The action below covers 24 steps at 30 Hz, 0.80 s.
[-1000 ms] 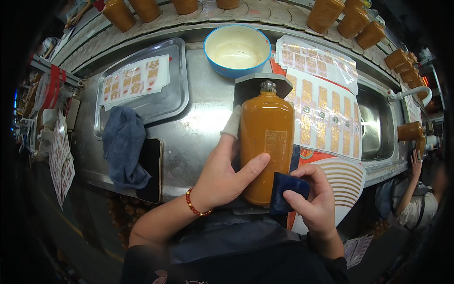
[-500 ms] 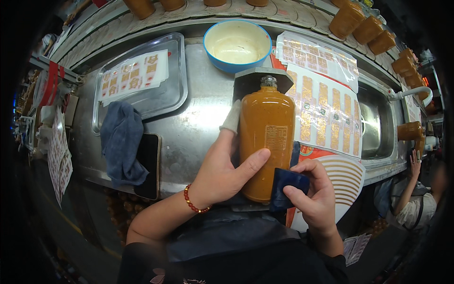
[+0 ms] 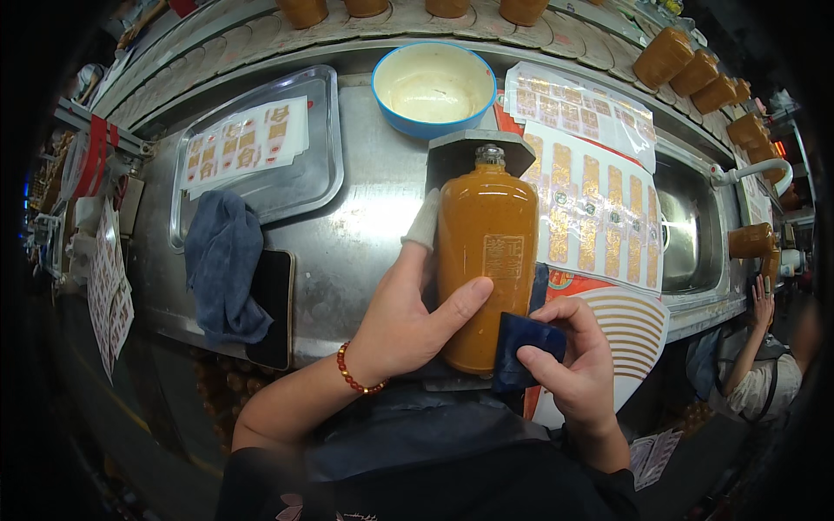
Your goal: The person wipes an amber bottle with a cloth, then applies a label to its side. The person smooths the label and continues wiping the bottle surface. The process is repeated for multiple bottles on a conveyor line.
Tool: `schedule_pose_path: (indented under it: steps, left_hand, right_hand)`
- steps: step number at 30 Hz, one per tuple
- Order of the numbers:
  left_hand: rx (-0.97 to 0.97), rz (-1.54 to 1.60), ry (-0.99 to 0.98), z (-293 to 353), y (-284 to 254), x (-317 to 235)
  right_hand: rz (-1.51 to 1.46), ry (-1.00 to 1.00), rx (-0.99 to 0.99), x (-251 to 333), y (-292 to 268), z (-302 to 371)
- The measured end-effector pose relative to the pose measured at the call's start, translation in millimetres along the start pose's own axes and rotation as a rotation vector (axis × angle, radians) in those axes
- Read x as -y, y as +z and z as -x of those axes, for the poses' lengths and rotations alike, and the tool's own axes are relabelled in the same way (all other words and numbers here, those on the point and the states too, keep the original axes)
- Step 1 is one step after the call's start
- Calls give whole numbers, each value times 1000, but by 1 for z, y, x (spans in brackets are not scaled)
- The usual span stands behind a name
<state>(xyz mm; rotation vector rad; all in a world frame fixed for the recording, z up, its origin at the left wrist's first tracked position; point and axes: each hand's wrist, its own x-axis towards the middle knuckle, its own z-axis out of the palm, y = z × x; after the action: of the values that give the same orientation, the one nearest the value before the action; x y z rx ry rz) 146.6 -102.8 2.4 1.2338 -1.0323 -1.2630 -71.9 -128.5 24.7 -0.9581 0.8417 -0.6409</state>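
A glossy amber-brown bottle with a clear glass neck lies with its neck pointing away from me, against a grey angular plate. My left hand is closed round its left side, the thumb across the front below an embossed panel. One left finger wears a whitish cover; the other fingertips are hidden. In my right hand a dark blue flat scraper is pinched between thumb and fingers. Its left edge touches the bottle's lower right side.
Beyond the bottle stands a blue-rimmed bowl. Gold label sheets lie right, beside a sink. At left are a metal tray, a blue cloth and a dark flat panel. Brown bottles line a conveyor; someone's arm shows far right.
The brown bottles on the far conveyor have moved right. My hands, the held bottle and the scraper are almost where they were, with only a slight shift.
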Motion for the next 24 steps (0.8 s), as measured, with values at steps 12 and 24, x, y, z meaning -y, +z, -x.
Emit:
schedule_pose_path:
  steps: [12, 24]
  left_hand:
    - [2, -53, 31, 1, -4, 6]
    - [-5, -76, -11, 3, 3, 0]
  right_hand:
    - [28, -38, -62, 10, -9, -7]
    - [799, -701, -54, 87, -7, -83]
